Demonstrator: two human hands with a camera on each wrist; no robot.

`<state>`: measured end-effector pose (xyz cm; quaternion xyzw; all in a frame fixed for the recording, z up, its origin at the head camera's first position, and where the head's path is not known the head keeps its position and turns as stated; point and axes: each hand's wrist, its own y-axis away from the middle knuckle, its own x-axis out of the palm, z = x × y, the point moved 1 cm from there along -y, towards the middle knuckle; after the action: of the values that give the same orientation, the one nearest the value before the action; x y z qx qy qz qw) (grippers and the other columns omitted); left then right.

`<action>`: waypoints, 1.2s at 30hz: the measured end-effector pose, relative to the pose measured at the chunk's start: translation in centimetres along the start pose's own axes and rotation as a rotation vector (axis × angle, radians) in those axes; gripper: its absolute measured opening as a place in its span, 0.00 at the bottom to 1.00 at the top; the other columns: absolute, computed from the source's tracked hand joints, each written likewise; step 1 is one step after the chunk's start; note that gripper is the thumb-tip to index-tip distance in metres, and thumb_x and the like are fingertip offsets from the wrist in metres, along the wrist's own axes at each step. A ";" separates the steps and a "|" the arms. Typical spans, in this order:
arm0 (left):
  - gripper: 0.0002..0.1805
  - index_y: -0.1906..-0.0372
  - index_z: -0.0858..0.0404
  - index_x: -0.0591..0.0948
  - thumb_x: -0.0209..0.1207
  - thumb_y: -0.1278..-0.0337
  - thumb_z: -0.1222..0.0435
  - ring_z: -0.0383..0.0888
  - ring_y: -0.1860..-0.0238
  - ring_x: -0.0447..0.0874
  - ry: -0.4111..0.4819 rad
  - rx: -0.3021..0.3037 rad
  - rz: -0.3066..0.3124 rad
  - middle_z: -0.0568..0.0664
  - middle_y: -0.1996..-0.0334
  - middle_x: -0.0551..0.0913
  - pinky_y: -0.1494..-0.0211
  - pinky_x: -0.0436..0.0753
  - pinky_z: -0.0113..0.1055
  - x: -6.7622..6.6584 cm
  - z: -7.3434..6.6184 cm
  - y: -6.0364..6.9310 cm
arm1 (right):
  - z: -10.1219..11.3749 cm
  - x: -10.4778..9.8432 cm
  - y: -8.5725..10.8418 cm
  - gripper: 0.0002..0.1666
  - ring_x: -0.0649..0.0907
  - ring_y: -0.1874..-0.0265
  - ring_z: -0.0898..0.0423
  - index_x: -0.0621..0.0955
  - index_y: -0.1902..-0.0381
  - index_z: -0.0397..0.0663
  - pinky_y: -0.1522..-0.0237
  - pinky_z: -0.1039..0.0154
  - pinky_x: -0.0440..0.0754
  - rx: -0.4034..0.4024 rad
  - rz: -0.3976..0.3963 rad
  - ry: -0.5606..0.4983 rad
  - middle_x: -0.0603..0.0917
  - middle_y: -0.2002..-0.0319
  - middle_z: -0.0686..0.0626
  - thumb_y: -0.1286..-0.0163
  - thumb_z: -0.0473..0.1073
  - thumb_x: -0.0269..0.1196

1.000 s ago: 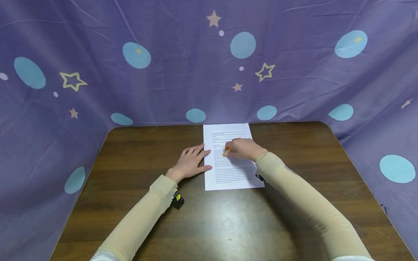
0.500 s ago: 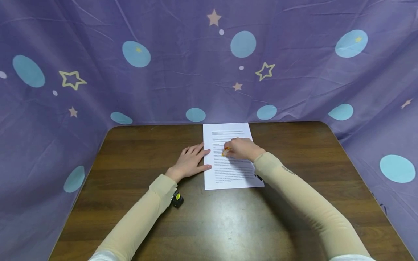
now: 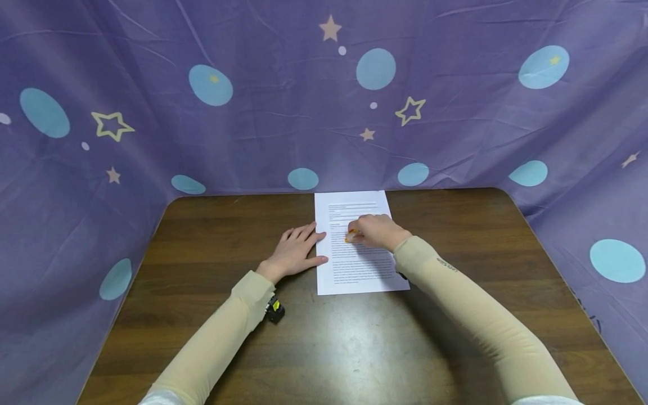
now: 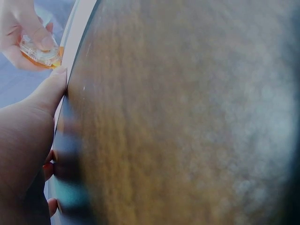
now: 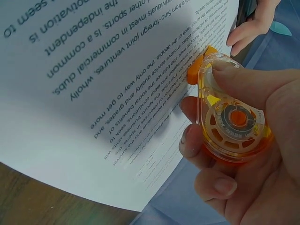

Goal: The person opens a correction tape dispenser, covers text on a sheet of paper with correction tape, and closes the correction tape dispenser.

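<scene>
1. Right hand point(image 3: 378, 230): curled round rounded, clear-plastic correction tape point(image 5: 234, 122), held over white printed paper point(image 3: 359, 271).
2. Left hand point(image 3: 292, 253): fingers spread, rested at the paper's left edge.
3. Wood-grained table point(image 3: 329, 343): seen beneath the paper.

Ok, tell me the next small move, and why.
Probably press the orange end of the correction tape dispenser onto the sheet and draw it along the text: the right hand grips the dispenser with that end at the text, contact unclear, and the left hand rests on the sheet's edge, which should steady it.
</scene>
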<state>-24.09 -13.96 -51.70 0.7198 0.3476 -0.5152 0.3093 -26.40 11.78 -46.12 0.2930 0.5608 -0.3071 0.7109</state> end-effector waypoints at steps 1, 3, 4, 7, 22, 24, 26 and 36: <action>0.43 0.19 0.55 0.65 0.54 0.29 0.37 0.60 0.20 0.54 0.001 0.000 -0.001 0.59 0.17 0.52 0.23 0.55 0.64 0.0 0.0 0.0 | -0.1 0.0 0.0 0.06 0.86 0.63 0.55 0.89 0.57 0.55 0.57 0.49 0.85 0.000 -0.001 0.002 0.88 0.63 0.53 0.29 0.47 0.71; 0.43 0.18 0.54 0.64 0.53 0.29 0.36 0.60 0.19 0.53 -0.001 -0.003 0.000 0.58 0.16 0.52 0.23 0.55 0.63 0.2 0.1 -0.1 | -0.2 0.1 0.1 0.06 0.86 0.63 0.55 0.89 0.57 0.55 0.58 0.49 0.86 -0.002 -0.005 0.002 0.88 0.63 0.54 0.29 0.47 0.72; 0.43 0.18 0.53 0.64 0.53 0.29 0.35 0.59 0.19 0.53 -0.001 -0.004 0.000 0.57 0.16 0.51 0.23 0.55 0.63 0.2 0.2 -0.1 | -0.2 0.1 0.1 0.06 0.86 0.63 0.55 0.89 0.57 0.55 0.58 0.49 0.86 -0.003 -0.007 0.003 0.88 0.63 0.54 0.29 0.47 0.72; 0.43 0.19 0.54 0.64 0.53 0.29 0.36 0.60 0.20 0.54 0.002 0.002 -0.006 0.58 0.16 0.52 0.23 0.55 0.63 0.2 0.2 -0.1 | -0.4 0.0 0.2 0.06 0.86 0.64 0.55 0.89 0.58 0.54 0.58 0.49 0.85 -0.007 -0.012 0.004 0.88 0.64 0.54 0.29 0.46 0.72; 0.43 0.18 0.54 0.63 0.53 0.28 0.36 0.60 0.19 0.53 -0.010 -0.015 0.030 0.58 0.16 0.50 0.22 0.54 0.62 -0.3 -0.3 0.0 | -1.3 -0.1 1.1 0.06 0.84 0.66 0.55 0.88 0.58 0.55 0.61 0.49 0.85 0.007 -0.014 0.020 0.87 0.66 0.53 0.30 0.48 0.72; 0.43 0.18 0.54 0.63 0.53 0.28 0.36 0.60 0.19 0.53 -0.008 -0.013 0.028 0.58 0.16 0.51 0.23 0.55 0.63 -0.3 -0.3 0.0 | -1.3 -0.1 1.3 0.06 0.84 0.66 0.55 0.88 0.59 0.54 0.61 0.49 0.85 0.008 -0.017 0.017 0.87 0.66 0.53 0.30 0.47 0.72; 0.43 0.18 0.54 0.63 0.53 0.28 0.36 0.60 0.19 0.53 -0.004 -0.010 0.025 0.59 0.16 0.51 0.23 0.55 0.63 -0.3 -0.3 0.0 | -1.4 -0.1 1.4 0.06 0.84 0.66 0.55 0.88 0.59 0.54 0.61 0.49 0.85 0.008 -0.019 0.014 0.87 0.65 0.53 0.30 0.47 0.72; 0.43 0.18 0.53 0.64 0.53 0.28 0.35 0.60 0.20 0.54 -0.007 -0.011 0.017 0.58 0.16 0.51 0.23 0.54 0.63 -0.2 -0.1 -0.1 | -1.8 -0.4 2.0 0.05 0.84 0.68 0.56 0.89 0.59 0.54 0.63 0.51 0.85 0.007 -0.036 0.001 0.87 0.66 0.53 0.30 0.46 0.73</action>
<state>-24.15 -13.85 -51.52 0.7194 0.3431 -0.5130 0.3187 -26.03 14.45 -45.94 0.2854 0.5655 -0.3216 0.7038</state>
